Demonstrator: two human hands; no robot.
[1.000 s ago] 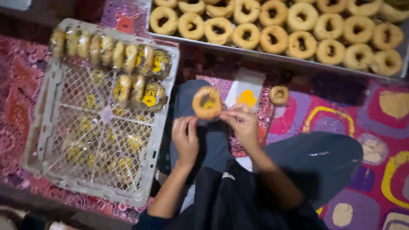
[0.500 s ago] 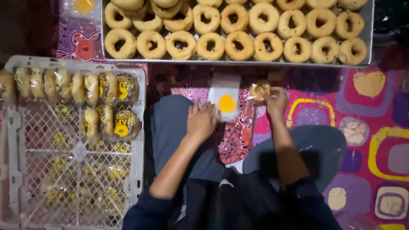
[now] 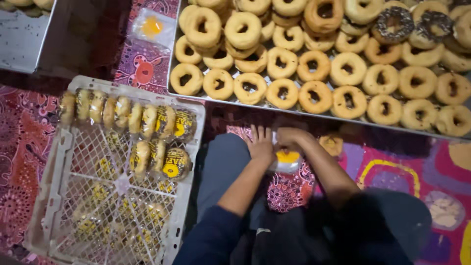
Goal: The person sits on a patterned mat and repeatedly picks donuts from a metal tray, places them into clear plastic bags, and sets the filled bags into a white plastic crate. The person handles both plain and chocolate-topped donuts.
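My left hand lies flat with its fingers spread on a small stack of clear plastic bags that carry a yellow label. The stack rests on the patterned mat by my knee. My right hand is curled over the top edge of the same stack and pinches a bag. A single plain doughnut lies on the mat just right of my right wrist, apart from both hands.
A large metal tray of ring doughnuts spans the far side, with two chocolate-topped ones at the back right. A white plastic crate with bagged doughnuts stands to my left. Another bag lies on the mat beyond it.
A second ago both hands held a doughnut over my lap. The right hand took it to the right onto the mat, then both hands came together on the bag stack.
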